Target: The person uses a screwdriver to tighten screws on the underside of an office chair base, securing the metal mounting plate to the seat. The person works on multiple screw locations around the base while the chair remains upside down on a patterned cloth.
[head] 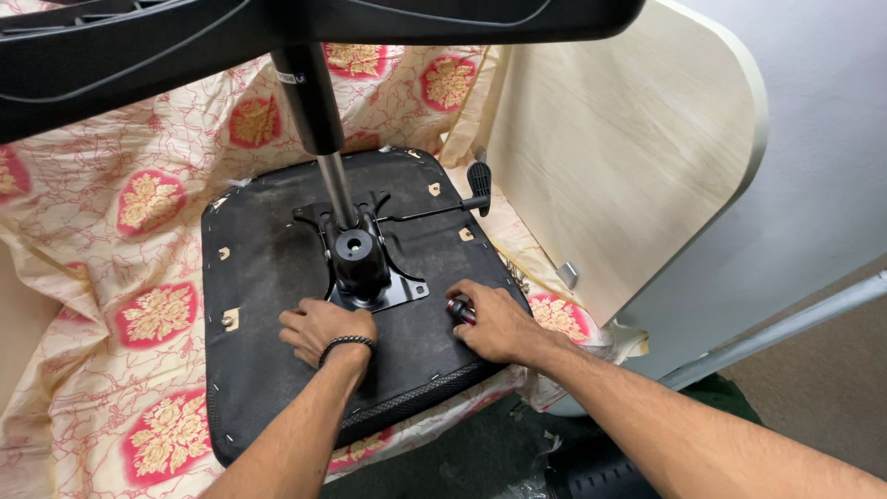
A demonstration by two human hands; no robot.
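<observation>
An upturned black chair seat (268,268) lies on a patterned cloth, its underside facing me. A black metal tilt mechanism (362,254) is mounted at its middle, with a lever (434,212) ending in a black paddle at the right. My left hand (323,330), with a dark beaded bracelet on the wrist, presses flat on the seat just below the mechanism plate. My right hand (494,322) is closed round a small tool with a red and black handle (459,309), held beside the plate's lower right corner. A gas lift column (314,111) hangs above, close to the mechanism hub.
A cream cloth with red and gold flower patches (139,314) covers the surface under the seat. A pale wooden panel with a rounded corner (628,148) stands at the right. The black chair base (277,37) spans the top. A grey wall and brown floor lie at right.
</observation>
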